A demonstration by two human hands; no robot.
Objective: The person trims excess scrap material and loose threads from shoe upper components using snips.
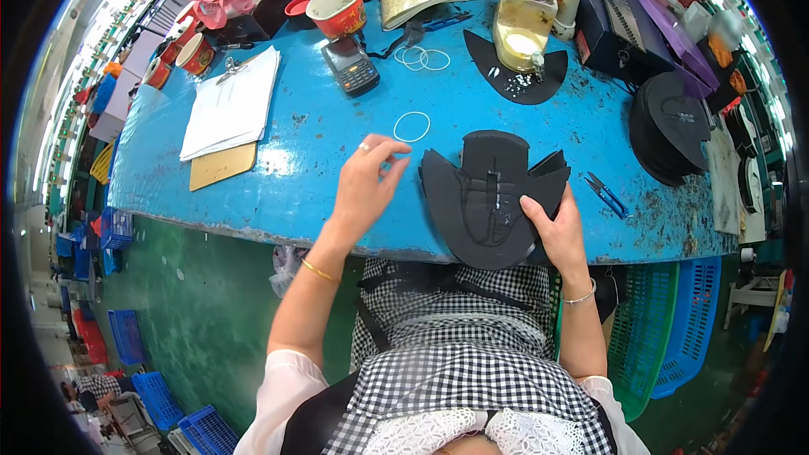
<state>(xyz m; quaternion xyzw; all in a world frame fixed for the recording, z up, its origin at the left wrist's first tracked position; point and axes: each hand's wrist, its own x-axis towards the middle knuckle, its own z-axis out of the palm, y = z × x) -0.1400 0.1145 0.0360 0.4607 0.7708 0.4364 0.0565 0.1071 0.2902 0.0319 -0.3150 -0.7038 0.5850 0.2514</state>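
Observation:
My right hand (558,232) grips a stack of black curved padded pieces (459,202), its thumb pressed on top and the other fingers underneath. The stack lies over the near edge of the blue table, with a rounded flap sticking out at its far side and layers fanned at the right. To the left of it, my left hand (366,181) hovers with fingers loosely bent and the thumb apart, nothing visible in them. Just beyond those fingertips a single white rubber band (412,113) lies flat. Blue-handled thread snips (608,196) rest to the right of my right hand.
A clipboard with papers (227,109), a handheld device (350,66) and more white bands (436,60) lie farther back. A glue container (522,21) stands on a black piece (539,84). Another black stack (666,135) sits at right. Blue and green baskets (687,329) stand below the table.

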